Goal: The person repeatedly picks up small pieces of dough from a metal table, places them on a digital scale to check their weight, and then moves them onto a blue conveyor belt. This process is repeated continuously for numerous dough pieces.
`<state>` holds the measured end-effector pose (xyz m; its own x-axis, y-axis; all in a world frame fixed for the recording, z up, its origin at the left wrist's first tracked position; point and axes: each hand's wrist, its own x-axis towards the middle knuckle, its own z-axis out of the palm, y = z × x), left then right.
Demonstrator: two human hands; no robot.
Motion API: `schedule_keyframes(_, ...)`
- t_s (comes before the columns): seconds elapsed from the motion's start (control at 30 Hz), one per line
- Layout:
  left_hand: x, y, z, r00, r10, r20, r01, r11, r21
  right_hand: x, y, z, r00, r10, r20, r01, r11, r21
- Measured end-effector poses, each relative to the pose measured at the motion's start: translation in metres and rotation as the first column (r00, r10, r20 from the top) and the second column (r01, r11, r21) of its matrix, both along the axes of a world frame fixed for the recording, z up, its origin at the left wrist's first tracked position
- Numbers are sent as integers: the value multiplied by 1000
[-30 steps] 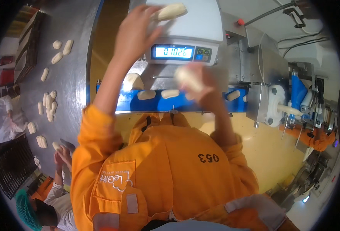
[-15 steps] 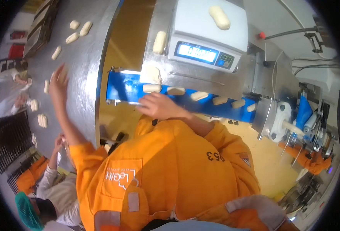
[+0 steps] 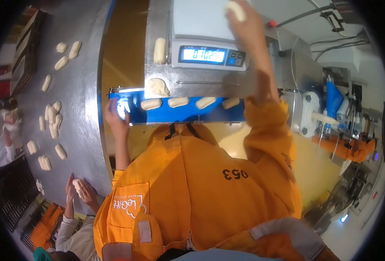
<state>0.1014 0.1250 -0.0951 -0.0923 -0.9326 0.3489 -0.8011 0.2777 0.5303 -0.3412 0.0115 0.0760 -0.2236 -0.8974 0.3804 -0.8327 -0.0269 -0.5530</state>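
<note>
My right hand (image 3: 248, 29) reaches over the scale (image 3: 205, 24) at the far side and grips a pale dough piece (image 3: 236, 11). Whether that piece still touches the weighing plate, I cannot tell. My left hand (image 3: 118, 118) is at the left end of the blue conveyor belt (image 3: 170, 115), fingers apart and nothing seen in it. Dough pieces (image 3: 178, 102) lie in a row along the belt. A rounder dough lump (image 3: 158, 87) sits on the metal surface just beyond the belt, and another dough roll (image 3: 160, 51) lies left of the scale.
On the left, a steel table (image 3: 81, 108) carries several loose dough pieces (image 3: 53, 119). A co-worker's hands (image 3: 86, 191) handle dough at its near edge; another person (image 3: 3, 135) stands across it. White-and-metal machine parts (image 3: 308, 114) stand at the belt's right end.
My right hand has gone from the belt to the scale and gripped the dough there. My left hand has moved from the table to the belt's end. More dough pieces lie on the table.
</note>
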Motion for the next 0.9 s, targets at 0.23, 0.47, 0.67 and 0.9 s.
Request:
schedule_keyframes(0.23,-26,9,-125,911,-371,182,305,901,309,-55,178,-114,775,-490,-400,439,872,-218)
schedule_keyframes(0.47,-24,-24,-55,901,-392,188,227,793,566,86,197,-116,999,-35,34,40,983,-180)
schedule_keyframes(0.67,42,-40,16,797,256,-548,135,807,574,208,169,-229,801,579,-152,-557,814,161)
schedule_keyframes(0.9,-153,-154,189,918,-374,-131,215,749,-627,234,136,-259,881,397,258,-473,767,434)
